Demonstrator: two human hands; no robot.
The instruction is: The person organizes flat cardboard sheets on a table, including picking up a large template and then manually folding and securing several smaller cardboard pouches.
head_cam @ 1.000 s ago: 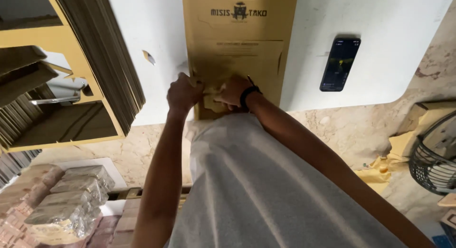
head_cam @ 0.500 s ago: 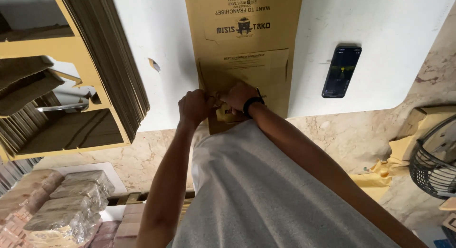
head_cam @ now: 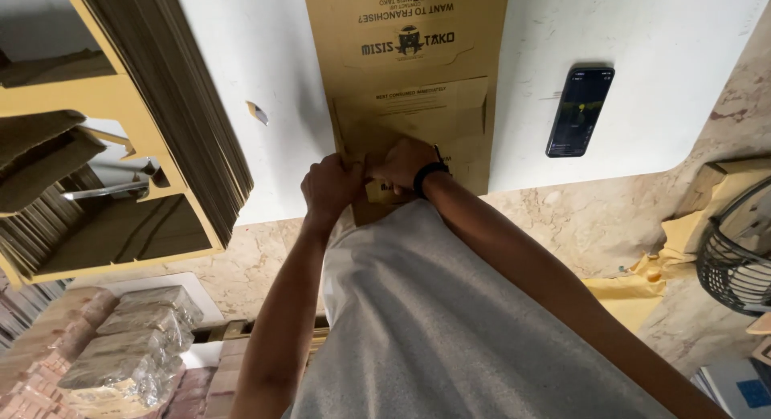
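Both hands have slid a little lower on the table since half a second ago, and the brown cardboard sheet (head_cam: 409, 82) shows more of its printed upper part. It lies flat on the white table (head_cam: 658, 58), running from the far edge down to the near edge, where its lower flap is being worked. Curled into a loose fist, the left hand (head_cam: 331, 188) pinches the left side of that folded flap, fingers shut on the cardboard. Just beside it and touching it, the right hand (head_cam: 401, 164) presses on the same flap with its fingers bent over the fold; a black band sits at its wrist. Whether its fingertips grip the edge or only press on it cannot be told, since the back of the hand hides them. A dark phone (head_cam: 580, 110) lies on the table to the right, well apart from the hands. To the left stands a tall stack of flat cardboard (head_cam: 173, 106) beside a yellow shelf (head_cam: 120, 106). Plastic-wrapped bundles (head_cam: 132, 339) rest low on the left, and a black wire fan guard (head_cam: 735, 254) shows at the right edge.
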